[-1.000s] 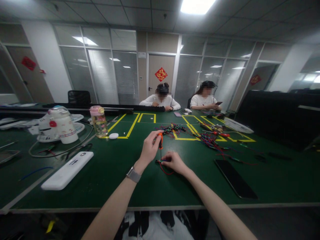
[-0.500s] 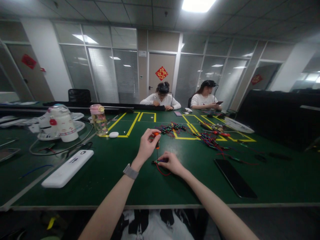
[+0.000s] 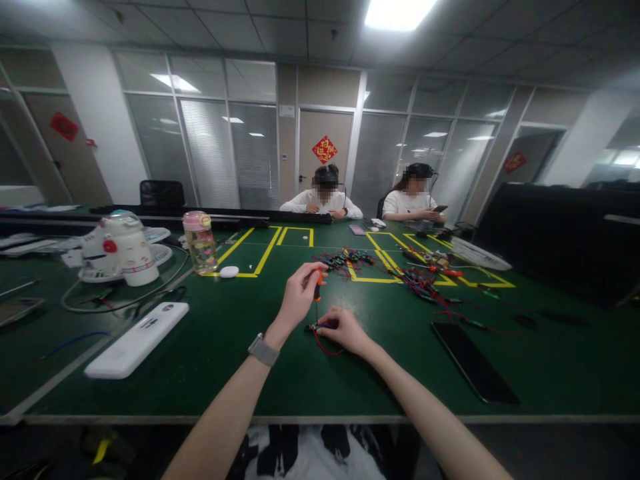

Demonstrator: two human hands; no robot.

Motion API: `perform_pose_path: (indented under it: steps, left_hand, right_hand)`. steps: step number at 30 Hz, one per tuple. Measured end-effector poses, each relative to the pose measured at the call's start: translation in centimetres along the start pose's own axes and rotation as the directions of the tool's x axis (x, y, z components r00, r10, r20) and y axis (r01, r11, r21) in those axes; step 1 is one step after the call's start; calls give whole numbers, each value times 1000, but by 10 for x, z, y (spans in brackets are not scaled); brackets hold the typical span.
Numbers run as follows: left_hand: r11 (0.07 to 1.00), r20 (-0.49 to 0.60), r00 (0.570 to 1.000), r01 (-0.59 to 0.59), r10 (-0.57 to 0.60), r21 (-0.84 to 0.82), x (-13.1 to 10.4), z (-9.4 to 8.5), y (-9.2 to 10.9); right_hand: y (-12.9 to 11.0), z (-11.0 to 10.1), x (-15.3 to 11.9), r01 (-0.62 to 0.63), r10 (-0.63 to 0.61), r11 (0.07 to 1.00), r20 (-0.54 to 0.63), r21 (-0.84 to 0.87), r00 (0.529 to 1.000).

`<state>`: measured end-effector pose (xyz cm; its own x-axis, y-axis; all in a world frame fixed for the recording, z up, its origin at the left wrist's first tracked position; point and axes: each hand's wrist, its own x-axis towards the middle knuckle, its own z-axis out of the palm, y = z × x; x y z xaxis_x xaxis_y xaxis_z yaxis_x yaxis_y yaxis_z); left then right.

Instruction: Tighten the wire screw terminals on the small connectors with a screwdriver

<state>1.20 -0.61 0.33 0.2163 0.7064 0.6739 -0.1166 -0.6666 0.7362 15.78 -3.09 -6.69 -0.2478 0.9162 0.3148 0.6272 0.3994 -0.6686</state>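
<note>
Just below the middle of the frame, I have the left hand (image 3: 299,291) curled closed around a screwdriver (image 3: 318,287), its orange-and-black handle near upright, thin straight shaft down at a small green board (image 3: 312,327) on the smooth table (image 3: 225,393). Rightward, my right hand (image 3: 347,330) pinches the board's end, a red wire (image 3: 327,352) curving below.

Plastic screwdriver handle (image 3: 317,292), metal shaft (image 3: 317,311); smooth matt tabletop (image 3: 210,393); glossy black phone (image 3: 474,363)
</note>
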Motion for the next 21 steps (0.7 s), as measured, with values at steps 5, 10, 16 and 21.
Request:
perform_pose_path:
  steps: [5, 10, 16, 21]
  left_hand:
    - [999, -54, 998, 24, -22, 45, 1, -1, 0]
    - [972, -110, 992, -38, 65, 230, -1, -3, 0]
    - [983, -24, 997, -65, 70, 171, -3, -2, 3]
    - [1000, -4, 1000, -2, 3, 20, -3, 0, 1]
  right_hand:
    - [2, 1, 0, -14, 14, 1000, -6, -4, 1000]
    - [0, 2, 0, -19, 19, 1000, -12, 1, 1000]
    - [1, 2, 0, -15, 15, 1000, -15, -6, 1000]
    - [-1, 2, 0, -22, 22, 999, -12, -24, 1000]
